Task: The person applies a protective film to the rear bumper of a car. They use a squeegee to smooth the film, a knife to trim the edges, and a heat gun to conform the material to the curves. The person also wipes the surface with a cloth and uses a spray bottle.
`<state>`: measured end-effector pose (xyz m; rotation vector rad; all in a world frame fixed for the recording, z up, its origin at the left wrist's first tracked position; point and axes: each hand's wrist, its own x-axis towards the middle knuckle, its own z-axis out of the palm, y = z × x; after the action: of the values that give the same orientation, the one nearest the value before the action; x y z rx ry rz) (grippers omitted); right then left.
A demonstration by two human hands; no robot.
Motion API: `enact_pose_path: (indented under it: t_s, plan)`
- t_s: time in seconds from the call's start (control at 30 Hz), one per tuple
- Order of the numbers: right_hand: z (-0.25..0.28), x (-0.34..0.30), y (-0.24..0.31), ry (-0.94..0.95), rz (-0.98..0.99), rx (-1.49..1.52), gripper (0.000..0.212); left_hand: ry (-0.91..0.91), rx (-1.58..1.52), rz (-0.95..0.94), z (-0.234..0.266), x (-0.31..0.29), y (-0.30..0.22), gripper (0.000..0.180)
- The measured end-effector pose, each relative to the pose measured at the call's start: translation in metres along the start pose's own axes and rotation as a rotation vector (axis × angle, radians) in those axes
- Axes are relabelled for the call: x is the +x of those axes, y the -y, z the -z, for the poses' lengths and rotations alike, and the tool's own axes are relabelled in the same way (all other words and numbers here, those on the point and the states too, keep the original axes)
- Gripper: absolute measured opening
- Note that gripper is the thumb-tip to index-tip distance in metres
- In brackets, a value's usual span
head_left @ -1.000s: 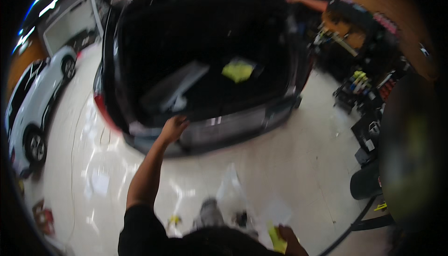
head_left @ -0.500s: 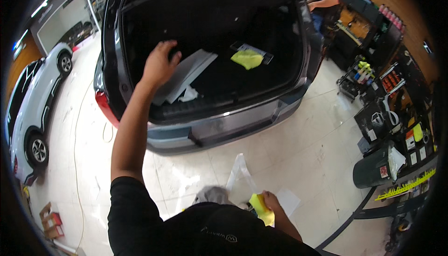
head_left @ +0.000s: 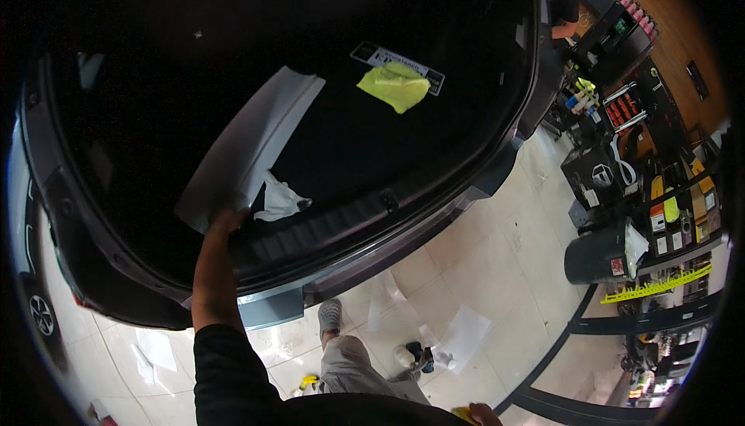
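**My left hand arrives at the near end of the grey panel**

The dark car stands with its boot open before me; its rear sill curves across the foreground. Within, the boot floor carries the loose pieces. The panel, the largest of these, lies aslant on the left half of that floor, its near end close to the left part of the sill, its far end towards the middle. To its right, well apart, a printed plate lies partly beneath a yellow cloth. A crumpled white piece rests just beside the panel's near end, by the sill's inner edge.

Principal change: half a second ago my left hand hung with fingers spread above the floor's left side; it has now come down to the panel's near end, so I judge that the work has passed from reaching to handling. My fingers meet the panel there, but whether they have closed around its edge, or lifted it, I cannot tell. My right hand, cropped low in view, holds a yellow piece; how tightly is hidden
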<state>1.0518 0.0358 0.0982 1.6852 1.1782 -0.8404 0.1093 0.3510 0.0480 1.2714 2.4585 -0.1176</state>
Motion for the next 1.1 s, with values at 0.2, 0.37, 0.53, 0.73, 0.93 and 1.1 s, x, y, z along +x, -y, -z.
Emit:
enact_pose_path:
  t_s: [0.2, 0.37, 0.53, 0.73, 0.93, 1.1]
  plan:
    - [0.18, -0.065, 0.187, -0.224, 0.484, 0.229, 0.051, 0.038, -0.073, 0.001, 0.05, 0.004, -0.019, 0.068]
    - [0.252, -0.092, 0.223, -0.508, 0.5, 0.583, 0.047, -0.015, 0.035, -0.175, 0.087, -0.029, -0.056, 0.061]
    - [0.232, -0.114, 0.203, -0.332, 0.304, 0.374, 0.049, -0.073, -0.128, -0.044, 0.036, 0.032, -0.039, 0.052]
    - [0.116, -0.081, 0.151, -0.179, 0.132, 0.419, 0.046, -0.444, -0.05, -0.034, 0.004, 0.072, -0.004, 0.042]
    - [0.132, -0.081, 0.172, -0.245, 0.439, 0.292, 0.045, -0.406, 0.052, 0.212, 0.208, -0.028, -0.104, 0.031]
    - [0.266, -0.162, 0.281, -0.653, 0.793, 0.481, 0.044, -0.823, 0.189, -0.396, 0.274, -0.156, -0.182, 0.018]
